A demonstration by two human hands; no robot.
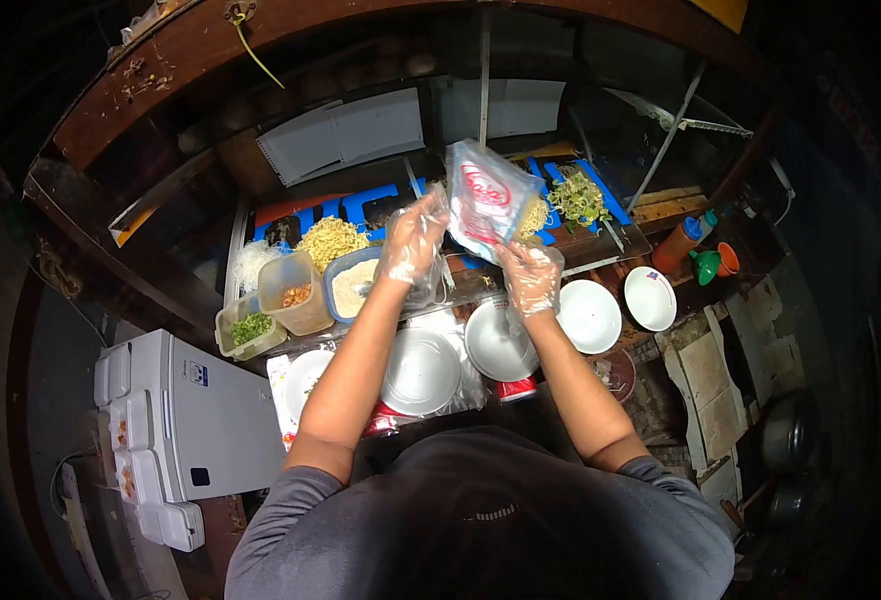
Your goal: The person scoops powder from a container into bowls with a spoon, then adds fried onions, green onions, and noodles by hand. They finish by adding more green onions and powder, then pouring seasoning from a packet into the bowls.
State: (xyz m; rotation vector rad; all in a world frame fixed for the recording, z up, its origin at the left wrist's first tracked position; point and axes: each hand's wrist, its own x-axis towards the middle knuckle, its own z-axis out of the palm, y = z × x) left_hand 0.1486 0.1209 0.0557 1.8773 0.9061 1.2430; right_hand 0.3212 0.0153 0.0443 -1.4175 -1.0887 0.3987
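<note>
My right hand (532, 275), in a clear plastic glove, pinches the lower edge of a plastic bag (485, 190) with red printing. The bag stands up above the counter. My left hand (413, 240), also gloved in clear plastic, is raised at the bag's left side with its fingers bent together. What its fingertips hold, if anything, is hidden. Under the left hand sits a blue-rimmed container of pale powder (353, 285). Behind it lies a heap of yellow noodles (331, 242). Behind my right hand, more yellow noodles (533, 218) show beside the bag.
White bowls (589, 316) and metal plates (421, 372) line the front. At left are white noodles (257, 266), a tub of chopped greens (251, 328) and a taller tub (294, 292). Leafy sprouts (578, 197) and an orange bottle (676, 246) are at right; a white fridge (215, 415) is lower left.
</note>
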